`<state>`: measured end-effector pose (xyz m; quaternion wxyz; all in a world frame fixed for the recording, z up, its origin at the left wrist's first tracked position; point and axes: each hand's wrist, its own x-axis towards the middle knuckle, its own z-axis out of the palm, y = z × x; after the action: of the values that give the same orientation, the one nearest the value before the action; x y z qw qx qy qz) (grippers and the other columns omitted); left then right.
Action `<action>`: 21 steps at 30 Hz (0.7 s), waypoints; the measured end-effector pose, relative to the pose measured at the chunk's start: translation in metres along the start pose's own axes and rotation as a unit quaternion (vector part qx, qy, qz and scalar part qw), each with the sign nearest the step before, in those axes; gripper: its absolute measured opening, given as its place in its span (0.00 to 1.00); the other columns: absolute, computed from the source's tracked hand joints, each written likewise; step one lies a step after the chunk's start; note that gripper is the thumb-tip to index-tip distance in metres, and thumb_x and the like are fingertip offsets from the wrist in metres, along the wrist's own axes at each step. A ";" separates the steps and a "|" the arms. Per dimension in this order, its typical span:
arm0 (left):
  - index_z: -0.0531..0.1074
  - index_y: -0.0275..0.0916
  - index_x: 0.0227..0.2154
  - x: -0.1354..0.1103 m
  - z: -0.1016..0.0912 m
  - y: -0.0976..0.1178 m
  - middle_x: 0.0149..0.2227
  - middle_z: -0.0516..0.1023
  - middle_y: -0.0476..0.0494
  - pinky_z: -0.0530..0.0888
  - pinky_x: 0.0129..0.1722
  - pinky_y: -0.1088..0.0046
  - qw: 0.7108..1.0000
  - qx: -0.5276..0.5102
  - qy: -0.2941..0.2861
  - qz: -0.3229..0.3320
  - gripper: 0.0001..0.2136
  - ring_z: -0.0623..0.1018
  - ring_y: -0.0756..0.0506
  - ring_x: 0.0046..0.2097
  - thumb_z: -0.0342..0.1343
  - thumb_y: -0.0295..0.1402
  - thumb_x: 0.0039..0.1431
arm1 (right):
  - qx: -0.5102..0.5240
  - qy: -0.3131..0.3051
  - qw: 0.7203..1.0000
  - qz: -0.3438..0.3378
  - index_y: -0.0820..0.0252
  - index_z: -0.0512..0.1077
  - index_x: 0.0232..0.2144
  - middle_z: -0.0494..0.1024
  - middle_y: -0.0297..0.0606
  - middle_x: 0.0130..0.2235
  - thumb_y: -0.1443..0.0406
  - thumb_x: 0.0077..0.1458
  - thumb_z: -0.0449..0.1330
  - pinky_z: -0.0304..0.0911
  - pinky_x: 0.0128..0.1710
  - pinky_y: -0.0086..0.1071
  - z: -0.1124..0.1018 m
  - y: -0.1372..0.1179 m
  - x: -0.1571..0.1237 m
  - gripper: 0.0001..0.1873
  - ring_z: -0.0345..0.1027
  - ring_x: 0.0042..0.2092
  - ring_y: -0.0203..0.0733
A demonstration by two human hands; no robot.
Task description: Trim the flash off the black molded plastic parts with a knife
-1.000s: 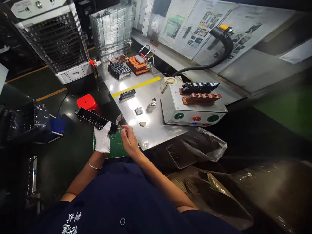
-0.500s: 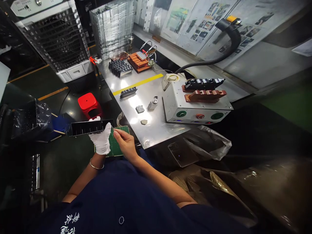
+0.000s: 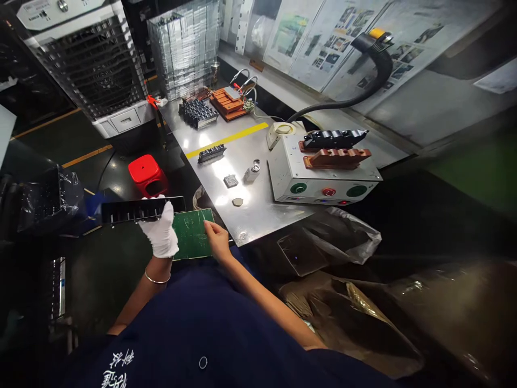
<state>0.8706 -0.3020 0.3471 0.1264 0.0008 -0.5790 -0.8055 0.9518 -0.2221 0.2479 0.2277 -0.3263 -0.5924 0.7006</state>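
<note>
My left hand (image 3: 161,233), in a white glove, is closed around a long black plastic part (image 3: 129,211) with a row of slots and pale marks along it. The part lies roughly level and sticks out to the left of the glove. My right hand (image 3: 218,240) is bare, its thumb and finger pinched over a green mat (image 3: 191,234). A thin pale tip shows at the fingertips, too small to name. The two hands are apart.
A metal table (image 3: 262,221) bears a black ribbed part (image 3: 211,153), small metal blocks (image 3: 231,181) and a white control box (image 3: 323,180) with brown and black fixtures. Several black parts (image 3: 197,113) sit farther back. A red stool (image 3: 145,171) stands beyond my left hand.
My left hand has moved left with the black plastic part. My right hand has drawn away from it to the right, still pinched, now over the green mat.
</note>
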 end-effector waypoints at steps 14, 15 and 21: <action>0.68 0.43 0.46 0.008 -0.003 0.004 0.46 0.77 0.47 0.74 0.52 0.63 0.992 -0.028 -0.026 -0.119 0.32 0.79 0.47 0.44 0.72 0.33 0.34 | -0.110 -0.130 0.955 -0.243 0.55 0.79 0.35 0.78 0.39 0.36 0.60 0.57 0.60 0.66 0.32 0.32 -0.011 -0.081 -0.009 0.09 0.70 0.34 0.39; 0.67 0.43 0.46 0.007 -0.003 0.004 0.46 0.77 0.47 0.74 0.52 0.63 0.993 -0.025 -0.028 -0.115 0.32 0.79 0.47 0.45 0.72 0.33 0.34 | -0.114 -0.132 0.953 -0.247 0.55 0.79 0.35 0.78 0.39 0.35 0.60 0.57 0.60 0.66 0.32 0.32 -0.011 -0.080 -0.008 0.09 0.70 0.34 0.39; 0.68 0.41 0.41 0.004 -0.004 0.010 0.39 0.78 0.48 0.75 0.48 0.67 0.994 -0.011 -0.037 -0.102 0.28 0.79 0.49 0.40 0.72 0.32 0.34 | -0.109 -0.111 0.950 -0.270 0.55 0.80 0.33 0.77 0.38 0.33 0.61 0.56 0.61 0.64 0.30 0.32 -0.008 -0.073 0.003 0.08 0.70 0.32 0.38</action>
<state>0.8690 -0.3093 0.3563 0.0217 0.0284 -0.5711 -0.8201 0.9506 -0.2009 0.3180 0.3038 -0.0970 -0.7523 0.5765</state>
